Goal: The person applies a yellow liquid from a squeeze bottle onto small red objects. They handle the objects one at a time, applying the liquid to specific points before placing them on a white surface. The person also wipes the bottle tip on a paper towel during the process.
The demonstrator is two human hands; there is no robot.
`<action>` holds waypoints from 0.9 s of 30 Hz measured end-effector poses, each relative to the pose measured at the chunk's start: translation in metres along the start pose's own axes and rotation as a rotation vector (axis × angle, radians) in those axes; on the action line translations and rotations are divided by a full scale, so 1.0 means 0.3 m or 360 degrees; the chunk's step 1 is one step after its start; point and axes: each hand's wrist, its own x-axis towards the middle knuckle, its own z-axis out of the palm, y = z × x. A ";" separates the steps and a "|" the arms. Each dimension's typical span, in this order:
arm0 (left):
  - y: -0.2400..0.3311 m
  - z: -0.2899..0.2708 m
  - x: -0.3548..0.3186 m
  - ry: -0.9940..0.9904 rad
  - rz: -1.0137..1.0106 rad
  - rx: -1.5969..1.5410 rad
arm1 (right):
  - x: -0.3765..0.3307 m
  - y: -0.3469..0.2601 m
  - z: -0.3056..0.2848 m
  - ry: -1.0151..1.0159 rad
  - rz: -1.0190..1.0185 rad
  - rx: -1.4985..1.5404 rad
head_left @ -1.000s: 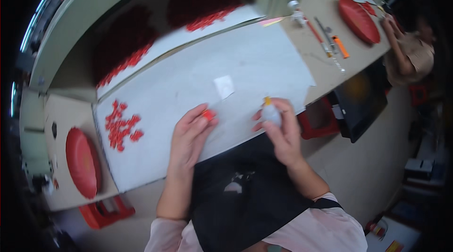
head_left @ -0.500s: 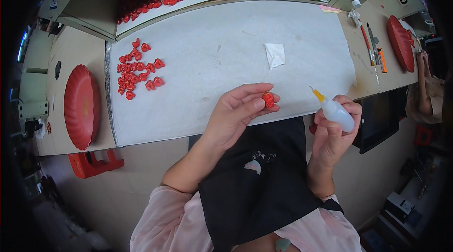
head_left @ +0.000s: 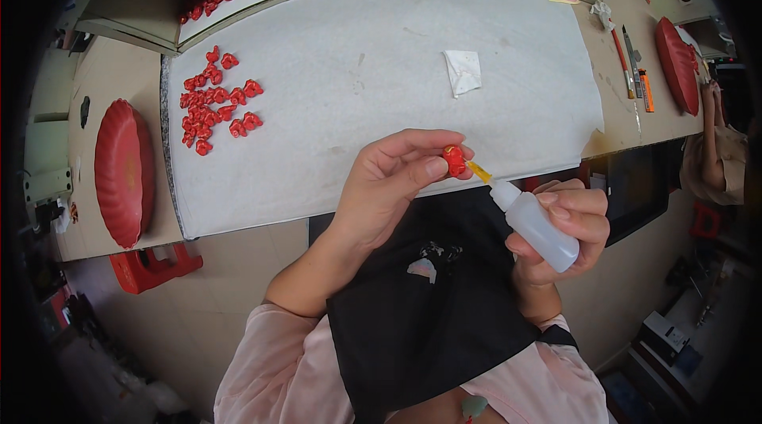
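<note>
Item 1: red figured piece [head_left: 454, 161], small, glossy, with gold-coloured marks. Location: raised over the near edge of the white sheet [head_left: 341, 107], in the left hand [head_left: 389, 178], which pinches it between thumb and fingers. Handling, as judged: light, stiff, perhaps slick on its shiny surface; material uncertain, so best treated as chippable. Hold: by the sides, at the fingertips, one face left bare. Orientation: compact, partly covered by the fingers; its long axis cannot be told.

Item 2: squeeze bottle [head_left: 544, 230], translucent white, with a yellow nozzle [head_left: 479, 172]. Location: in the right hand [head_left: 571, 222], whose fingers and thumb wrap its body. Handling, as judged: light, soft-walled, yielding to pressure; the slender nozzle likely the delicate part. Hold: around the body, clear of the nozzle. Orientation: long axis slanting, base to the lower right, nozzle to the upper left, aimed at the red piece. Tip at the piece's right side; contact cannot be confirmed.

Surroundings: cluster of similar red pieces [head_left: 217, 95], left part of the sheet; folded white paper [head_left: 463, 73], beyond the hands; scalloped red dish [head_left: 123, 178], on the tabletop [head_left: 643, 126] at far left.
</note>
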 end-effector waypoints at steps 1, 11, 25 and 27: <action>0.002 0.000 0.000 -0.0007 0.0001 -0.0008 | 0.003 -0.002 0.000 -0.0030 0.0002 0.0000; -0.010 0.004 -0.003 -0.0017 0.0041 0.0055 | -0.008 0.000 0.007 -0.0038 0.0012 -0.0088; -0.012 0.010 -0.007 -0.0018 0.0020 0.0048 | -0.010 -0.014 0.004 -0.0023 0.0024 -0.0123; -0.015 0.013 -0.009 -0.0002 0.0033 0.0073 | -0.014 -0.008 0.002 -0.0027 0.0016 -0.0111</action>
